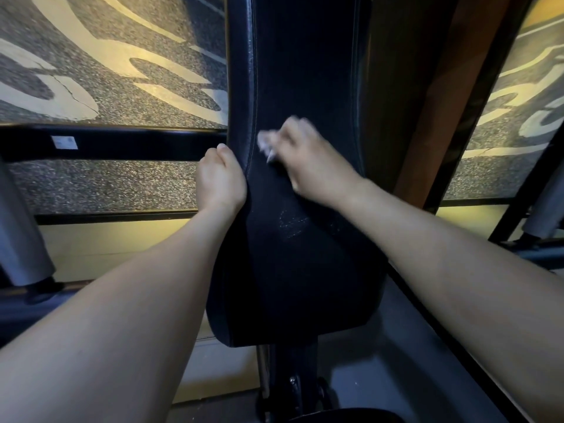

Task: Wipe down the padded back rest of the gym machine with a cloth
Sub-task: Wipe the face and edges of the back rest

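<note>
The black padded back rest [299, 71] runs up the middle of the view, narrow at its waist and wider toward me. My left hand [220, 178] grips its left edge at the waist, fingers curled around the side. My right hand [311, 157] presses on the pad's front face just right of that, closed on a small white cloth [266, 143] that sticks out to the left of the fingers. The hand and cloth are blurred. A faint streaky patch [293, 224] shows on the pad below the hands.
A black frame bar [116, 141] crosses on the left behind the pad. Grey tubes stand at far left [18, 227] and far right [546, 215]. The pad's support post [293, 383] is below. Speckled floor with yellow markings [100, 71] lies beyond.
</note>
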